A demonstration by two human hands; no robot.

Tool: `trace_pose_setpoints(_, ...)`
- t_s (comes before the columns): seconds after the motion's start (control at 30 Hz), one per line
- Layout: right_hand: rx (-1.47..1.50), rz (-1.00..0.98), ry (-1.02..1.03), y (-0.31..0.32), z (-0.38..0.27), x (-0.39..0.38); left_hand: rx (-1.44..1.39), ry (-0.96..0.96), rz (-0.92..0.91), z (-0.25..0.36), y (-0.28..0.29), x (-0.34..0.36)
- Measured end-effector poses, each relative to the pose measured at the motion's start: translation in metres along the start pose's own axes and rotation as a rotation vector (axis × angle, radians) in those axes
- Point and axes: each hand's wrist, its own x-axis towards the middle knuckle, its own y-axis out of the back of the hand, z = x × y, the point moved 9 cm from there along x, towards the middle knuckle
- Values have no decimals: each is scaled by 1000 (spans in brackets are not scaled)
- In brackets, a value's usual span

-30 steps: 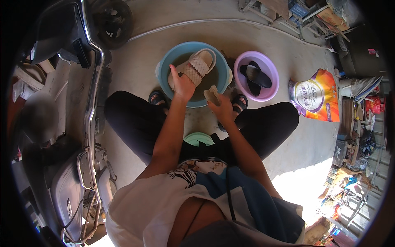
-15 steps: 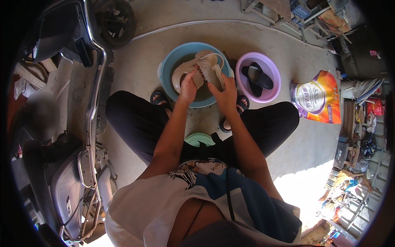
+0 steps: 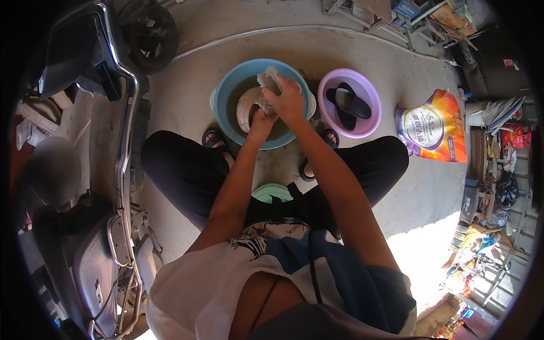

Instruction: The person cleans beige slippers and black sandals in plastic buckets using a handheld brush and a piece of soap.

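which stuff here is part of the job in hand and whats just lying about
In use:
- woven beige sandal, in the left hand
- pale brush, in the right hand
- blue basin beneath both

Seemingly just lying about:
- black slippers in the lilac basin, perhaps related
- orange-and-purple bag, possibly related
- black wheel

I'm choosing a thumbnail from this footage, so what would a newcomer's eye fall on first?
Probably the bright orange-and-purple bag on the floor at the right. Next might come the blue basin at upper centre, where the left hand holds a beige woven sandal and the right hand what looks like a pale brush. Just right of it, a lilac basin holds black slippers.
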Motion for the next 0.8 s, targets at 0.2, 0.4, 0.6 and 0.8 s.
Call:
trace_pose_setpoints(0.2,148,120,-35,29,17,-7,-825,169,-2,24,-8,6)
trace_pose_setpoints(0.4,278,-175,-19,3,8,-104,-964,335,116,7,0,-12)
trace_pose_setpoints(0.6,63,-151,29,11,-10,-72,-868,294,42,14,-9,-8)
trace_pose_setpoints(0.8,-18,-31,-45,-6,-28,-35,-900,291,40,29,-11,-14)
